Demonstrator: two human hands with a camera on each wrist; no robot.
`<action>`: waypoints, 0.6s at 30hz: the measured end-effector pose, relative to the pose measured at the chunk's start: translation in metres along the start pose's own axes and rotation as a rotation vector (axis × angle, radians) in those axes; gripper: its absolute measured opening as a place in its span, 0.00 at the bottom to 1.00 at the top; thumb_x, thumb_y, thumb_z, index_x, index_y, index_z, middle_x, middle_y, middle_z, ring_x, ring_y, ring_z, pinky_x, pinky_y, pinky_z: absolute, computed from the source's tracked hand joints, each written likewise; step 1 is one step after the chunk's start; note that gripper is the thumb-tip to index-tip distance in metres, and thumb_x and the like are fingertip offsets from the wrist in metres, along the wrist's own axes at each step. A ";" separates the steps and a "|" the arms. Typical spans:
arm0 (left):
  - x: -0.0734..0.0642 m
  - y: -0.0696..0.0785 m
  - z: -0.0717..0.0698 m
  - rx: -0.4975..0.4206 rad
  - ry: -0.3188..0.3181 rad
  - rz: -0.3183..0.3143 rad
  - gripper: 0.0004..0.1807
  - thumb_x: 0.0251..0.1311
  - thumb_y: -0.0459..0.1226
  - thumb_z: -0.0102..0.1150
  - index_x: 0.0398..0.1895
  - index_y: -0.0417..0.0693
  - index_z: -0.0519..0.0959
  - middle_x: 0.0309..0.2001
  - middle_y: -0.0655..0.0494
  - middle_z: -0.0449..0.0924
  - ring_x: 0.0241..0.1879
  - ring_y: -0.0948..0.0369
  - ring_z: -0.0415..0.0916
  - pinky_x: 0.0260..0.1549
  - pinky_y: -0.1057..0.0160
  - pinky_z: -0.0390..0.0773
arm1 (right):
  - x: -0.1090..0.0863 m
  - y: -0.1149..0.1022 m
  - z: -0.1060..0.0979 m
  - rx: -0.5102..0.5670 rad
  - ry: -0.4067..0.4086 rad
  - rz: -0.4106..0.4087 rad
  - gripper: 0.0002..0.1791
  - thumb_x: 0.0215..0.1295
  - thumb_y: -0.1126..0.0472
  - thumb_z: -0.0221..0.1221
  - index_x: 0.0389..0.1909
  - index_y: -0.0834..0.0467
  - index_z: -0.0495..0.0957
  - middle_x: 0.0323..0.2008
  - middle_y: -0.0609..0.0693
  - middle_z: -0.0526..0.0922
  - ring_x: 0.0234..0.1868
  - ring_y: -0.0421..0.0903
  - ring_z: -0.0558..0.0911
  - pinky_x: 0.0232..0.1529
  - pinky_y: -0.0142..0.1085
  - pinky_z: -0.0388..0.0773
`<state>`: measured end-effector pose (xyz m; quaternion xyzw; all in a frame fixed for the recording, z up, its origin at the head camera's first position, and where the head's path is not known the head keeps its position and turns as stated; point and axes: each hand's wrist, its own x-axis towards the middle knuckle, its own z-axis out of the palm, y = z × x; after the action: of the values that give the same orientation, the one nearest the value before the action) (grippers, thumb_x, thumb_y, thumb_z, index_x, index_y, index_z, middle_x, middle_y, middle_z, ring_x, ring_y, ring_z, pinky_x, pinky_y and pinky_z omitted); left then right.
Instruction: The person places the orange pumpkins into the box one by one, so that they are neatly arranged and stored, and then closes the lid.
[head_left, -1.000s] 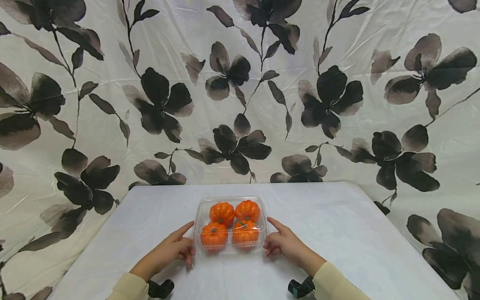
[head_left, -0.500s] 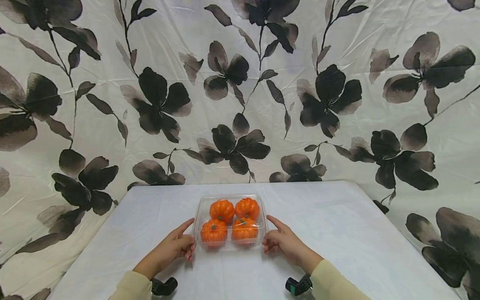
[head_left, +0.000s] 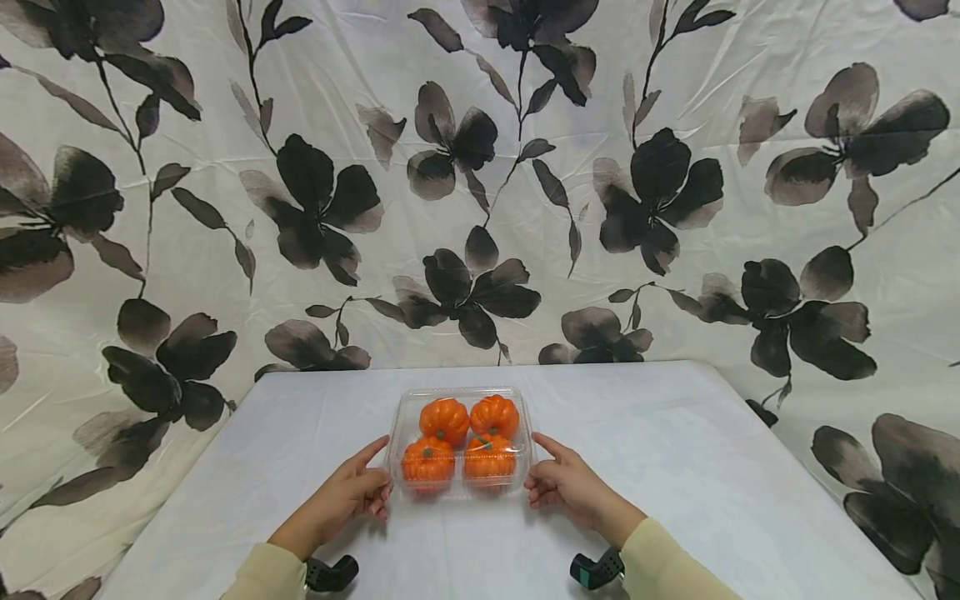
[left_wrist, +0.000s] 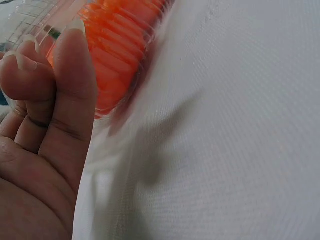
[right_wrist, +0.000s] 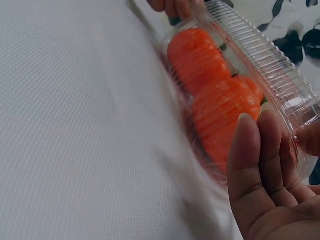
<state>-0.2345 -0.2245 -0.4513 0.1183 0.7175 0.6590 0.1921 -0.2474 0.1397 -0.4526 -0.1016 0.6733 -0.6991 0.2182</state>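
A clear plastic clamshell box (head_left: 459,492) sits on the white table with several small orange pumpkins (head_left: 490,458) inside. At its left side is my left hand (head_left: 341,500), its index finger straight and its fingertip right at the rim. My right hand (head_left: 573,492) mirrors it at the right side, index fingertip at the box edge. The other fingers of both hands are loosely bent beside the box's near corners. In the left wrist view, fingers (left_wrist: 75,65) overlap the pumpkins seen through the plastic. The right wrist view shows the box's ribbed edge (right_wrist: 260,55) behind my right fingers (right_wrist: 245,155).
The box stands near the middle of the white-covered table (head_left: 637,433). Behind the table hangs a white cloth (head_left: 555,317) with dark flowers. A black wrist strap (head_left: 332,575) is on my left wrist, another strap (head_left: 596,571) on the right.
The head view has shifted very slightly. My left wrist has edged a little to the right; both hands stay beside the box, which keeps nearly the same place.
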 end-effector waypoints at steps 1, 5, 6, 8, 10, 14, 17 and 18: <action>0.000 0.000 0.000 -0.002 -0.001 0.002 0.42 0.69 0.34 0.45 0.77 0.43 0.32 0.25 0.59 0.74 0.19 0.67 0.67 0.32 0.59 0.84 | 0.000 0.000 0.000 -0.001 -0.001 -0.001 0.41 0.66 0.65 0.49 0.77 0.58 0.42 0.31 0.54 0.81 0.29 0.44 0.79 0.40 0.42 0.84; 0.000 -0.001 0.000 -0.012 0.002 0.007 0.43 0.68 0.33 0.45 0.77 0.43 0.32 0.25 0.60 0.74 0.19 0.68 0.66 0.32 0.60 0.85 | 0.000 -0.001 0.000 -0.001 -0.004 0.002 0.41 0.66 0.65 0.49 0.77 0.57 0.42 0.31 0.54 0.81 0.29 0.43 0.79 0.40 0.41 0.84; 0.000 -0.001 0.000 -0.016 0.005 0.007 0.43 0.68 0.33 0.46 0.77 0.43 0.32 0.25 0.60 0.74 0.19 0.68 0.65 0.32 0.60 0.85 | 0.000 -0.001 0.000 0.000 -0.006 0.004 0.41 0.67 0.65 0.49 0.77 0.57 0.42 0.31 0.53 0.81 0.29 0.43 0.79 0.40 0.41 0.84; 0.000 -0.001 0.000 -0.023 0.008 0.005 0.43 0.68 0.33 0.46 0.77 0.43 0.32 0.25 0.60 0.73 0.19 0.68 0.65 0.32 0.60 0.85 | 0.000 -0.001 0.000 0.002 -0.010 0.008 0.40 0.67 0.65 0.48 0.77 0.57 0.41 0.31 0.53 0.81 0.29 0.43 0.79 0.40 0.41 0.84; 0.000 -0.001 0.000 -0.026 0.006 0.000 0.43 0.68 0.33 0.45 0.77 0.43 0.32 0.25 0.60 0.73 0.19 0.68 0.65 0.33 0.60 0.85 | 0.000 -0.001 0.000 0.005 -0.012 0.014 0.40 0.67 0.65 0.48 0.77 0.57 0.41 0.32 0.54 0.81 0.29 0.43 0.79 0.40 0.41 0.84; -0.001 0.000 -0.001 -0.032 -0.003 -0.013 0.43 0.69 0.33 0.45 0.77 0.44 0.31 0.26 0.60 0.73 0.18 0.68 0.65 0.34 0.59 0.85 | 0.000 0.000 0.000 0.007 -0.015 0.016 0.39 0.68 0.65 0.48 0.77 0.56 0.42 0.33 0.55 0.81 0.30 0.44 0.79 0.40 0.41 0.84; -0.002 0.000 -0.001 -0.036 -0.006 -0.019 0.43 0.69 0.34 0.46 0.77 0.45 0.31 0.26 0.59 0.73 0.18 0.68 0.65 0.34 0.58 0.85 | 0.000 0.000 -0.001 0.010 -0.022 0.015 0.39 0.68 0.66 0.48 0.77 0.56 0.42 0.34 0.56 0.81 0.30 0.45 0.79 0.40 0.40 0.84; -0.002 0.000 -0.001 -0.038 -0.006 -0.022 0.43 0.69 0.34 0.46 0.77 0.45 0.31 0.26 0.59 0.73 0.18 0.68 0.65 0.34 0.58 0.85 | -0.001 0.000 -0.001 0.009 -0.026 0.012 0.40 0.68 0.66 0.48 0.77 0.56 0.41 0.34 0.56 0.81 0.30 0.45 0.79 0.40 0.40 0.85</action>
<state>-0.2332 -0.2262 -0.4508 0.1088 0.7054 0.6701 0.2038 -0.2474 0.1410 -0.4525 -0.1056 0.6677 -0.6996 0.2317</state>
